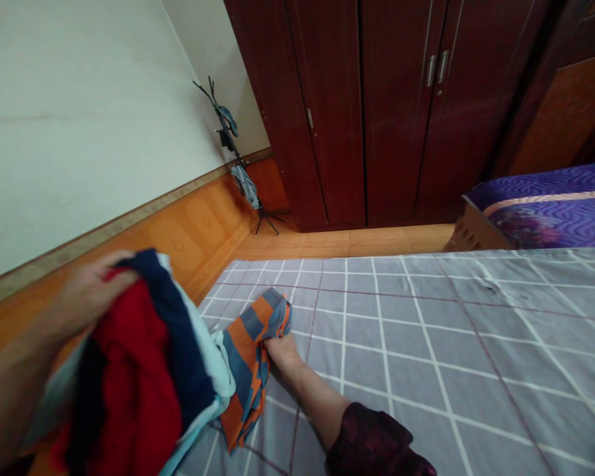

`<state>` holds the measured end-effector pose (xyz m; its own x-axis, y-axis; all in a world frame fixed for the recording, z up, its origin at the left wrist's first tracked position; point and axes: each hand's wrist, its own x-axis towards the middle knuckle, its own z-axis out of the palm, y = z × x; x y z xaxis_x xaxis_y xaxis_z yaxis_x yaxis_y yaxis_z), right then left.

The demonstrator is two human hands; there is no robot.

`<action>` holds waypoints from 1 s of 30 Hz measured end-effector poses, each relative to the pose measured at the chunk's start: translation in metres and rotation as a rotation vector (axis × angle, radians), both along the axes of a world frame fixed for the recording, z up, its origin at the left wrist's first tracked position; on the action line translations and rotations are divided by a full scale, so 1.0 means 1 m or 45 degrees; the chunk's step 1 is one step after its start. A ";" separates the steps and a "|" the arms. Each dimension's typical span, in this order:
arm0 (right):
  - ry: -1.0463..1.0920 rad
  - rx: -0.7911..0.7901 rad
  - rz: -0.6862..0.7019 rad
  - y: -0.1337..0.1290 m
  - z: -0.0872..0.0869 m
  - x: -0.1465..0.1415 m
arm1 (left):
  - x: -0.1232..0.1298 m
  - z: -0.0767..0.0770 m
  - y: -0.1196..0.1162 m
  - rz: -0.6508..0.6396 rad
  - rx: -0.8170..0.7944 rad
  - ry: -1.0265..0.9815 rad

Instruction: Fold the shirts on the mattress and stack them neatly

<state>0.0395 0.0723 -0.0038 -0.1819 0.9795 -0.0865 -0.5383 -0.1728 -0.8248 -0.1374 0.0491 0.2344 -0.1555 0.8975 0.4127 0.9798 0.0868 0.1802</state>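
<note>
My left hand [96, 284] is closed around the edge of a bundle of clothes [139, 370] at the lower left, with the fingers partly blurred. Red, navy and pale blue layers show in that bundle, and it hangs over the near side of the bed. Just to its right, my right hand [281, 350] grips a folded orange and grey checked garment [250, 334], its fingers tucked under the cloth. The garment stands tilted above the sheet, touching or nearly touching the pale blue layer. A dark patterned sleeve [371, 439] covers my right forearm.
A grey bed sheet with white lines [411, 330] spreads below and to the right. Beyond are a dark red wardrobe [391, 132], a coat stand [235, 149] with items hung on it, and a second bed with a purple cover [565, 211]. Wood panelling [188, 231] borders the left.
</note>
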 end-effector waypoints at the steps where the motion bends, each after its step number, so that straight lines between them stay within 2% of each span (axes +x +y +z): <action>1: -0.039 0.040 -0.033 -0.001 0.002 0.002 | 0.007 -0.010 0.006 -0.166 -0.169 -0.015; 3: -0.103 0.117 -0.085 -0.002 0.006 0.006 | 0.026 -0.037 0.020 -0.552 -0.546 -0.010; 5: -0.153 0.188 -0.117 -0.003 0.009 0.008 | 0.045 -0.065 0.034 -0.786 -0.753 0.071; 7: -0.199 0.246 -0.132 -0.004 0.010 0.007 | 0.060 -0.087 0.045 -0.835 -0.800 0.185; 10: -0.260 0.303 -0.137 -0.003 0.007 0.004 | 0.068 -0.107 0.059 -0.877 -0.856 0.314; 14: -0.331 0.337 -0.157 -0.001 0.000 0.000 | 0.066 -0.118 0.068 -0.905 -0.872 0.331; 19: -0.385 0.380 -0.171 -0.001 -0.002 -0.001 | 0.064 -0.130 0.064 -0.896 -0.778 0.151; 24: -0.443 0.399 -0.175 0.000 -0.005 -0.003 | 0.062 -0.143 0.056 -0.785 -0.666 0.013; 30: -0.496 0.419 -0.175 0.000 -0.009 -0.004 | 0.064 -0.144 0.061 -0.852 -0.768 -0.005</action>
